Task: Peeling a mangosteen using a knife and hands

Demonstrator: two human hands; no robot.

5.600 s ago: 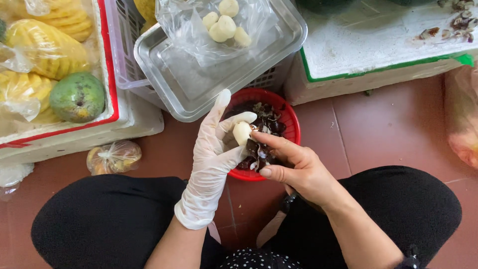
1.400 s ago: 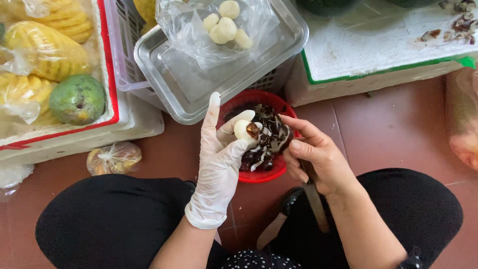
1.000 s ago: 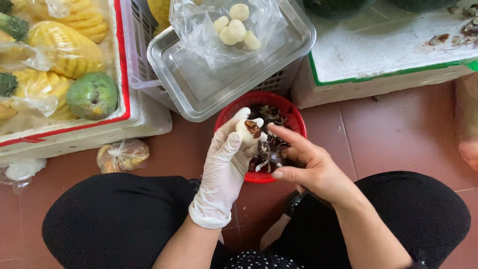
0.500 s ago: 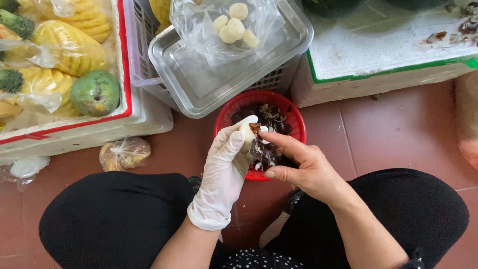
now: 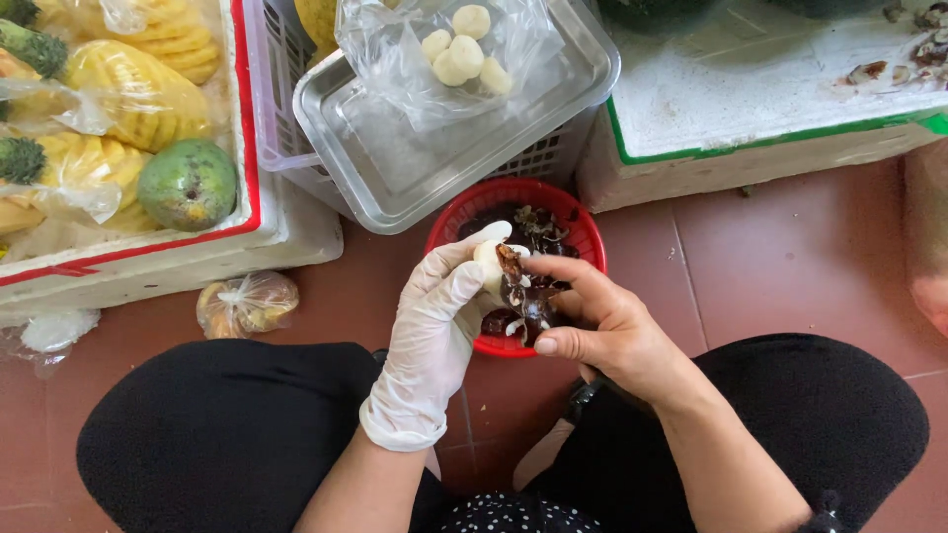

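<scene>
1. I see the gloved left hand (image 5: 434,306) closed around a pale, partly peeled bulb (image 5: 489,263), above the red basket's (image 5: 583,232) left rim.
2. The bare right hand (image 5: 592,326) pinches dark peel (image 5: 512,265) on it.
3. Peelings (image 5: 538,222) fill the basket.

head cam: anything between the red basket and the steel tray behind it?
Nothing lies between: in the head view the red basket rim runs right up to the steel tray front edge, which overhangs it.

Up left, a white foam box (image 5: 286,232) with peeled pineapples (image 5: 133,94) and a green mango (image 5: 188,185) (bagged); a steel tray (image 5: 415,178) behind; red floor tiles (image 5: 790,266).
</scene>
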